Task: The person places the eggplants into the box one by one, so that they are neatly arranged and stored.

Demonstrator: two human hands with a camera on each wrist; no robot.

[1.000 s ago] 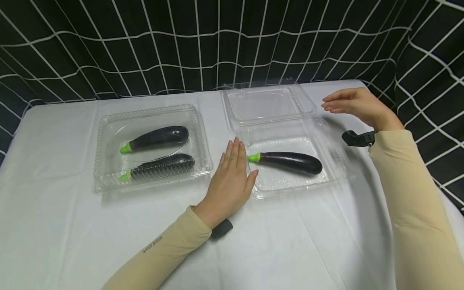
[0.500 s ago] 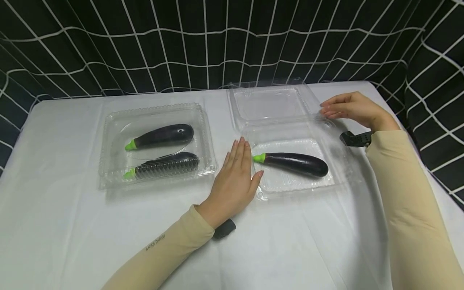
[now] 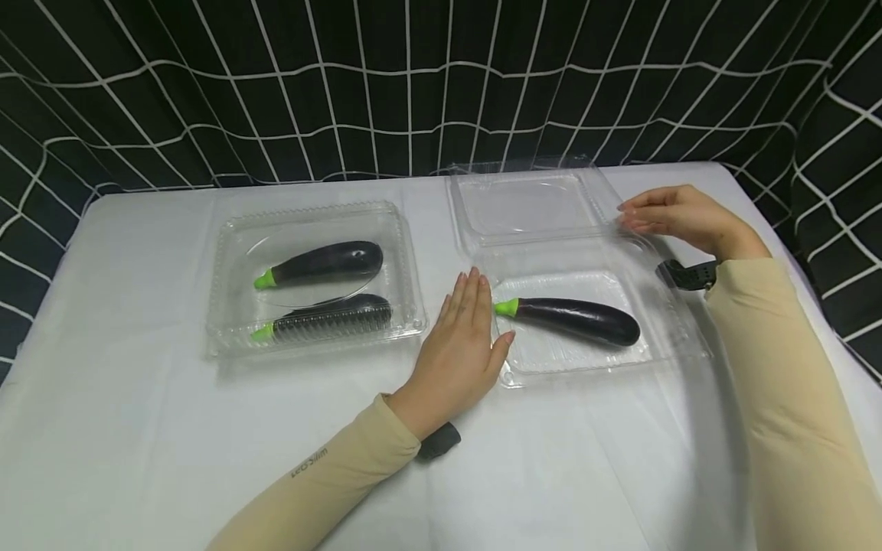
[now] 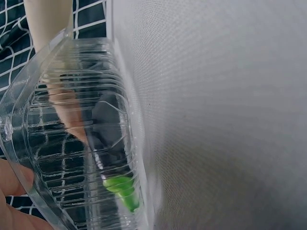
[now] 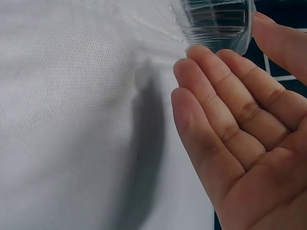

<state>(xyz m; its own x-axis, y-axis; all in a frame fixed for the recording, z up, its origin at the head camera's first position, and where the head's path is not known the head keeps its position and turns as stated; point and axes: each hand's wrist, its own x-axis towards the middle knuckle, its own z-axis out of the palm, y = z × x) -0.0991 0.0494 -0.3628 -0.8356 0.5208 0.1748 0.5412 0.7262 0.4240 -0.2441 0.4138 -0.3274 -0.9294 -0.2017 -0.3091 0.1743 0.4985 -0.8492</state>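
In the head view, a clear plastic clamshell container (image 3: pixel 551 374) stands with its lid (image 3: pixel 527 205) folded back away from me. One dark eggplant (image 3: pixel 580 320) with a green stem end lies in its base. My left hand (image 3: pixel 458 344) lies along the base's left wall, fingers straight and thumb over the rim. In the left wrist view the ribbed wall shows the green stem (image 4: pixel 122 189) through it. My right hand (image 3: pixel 682 219) is at the container's far right corner beside the lid, fingers extended; in the right wrist view the container's edge (image 5: pixel 216 28) shows right at its fingertips.
Left of my left hand stands a closed clear clamshell (image 3: pixel 237 256) with two eggplants in it. A white cloth (image 3: pixel 138 459) covers the table. Black curtain with a white grid pattern (image 3: pixel 427 92) hangs behind the table and along the right side.
My right hand has moved down and in to the far right corner of the open container. The left hand stays along its left wall. The view has shifted slightly.
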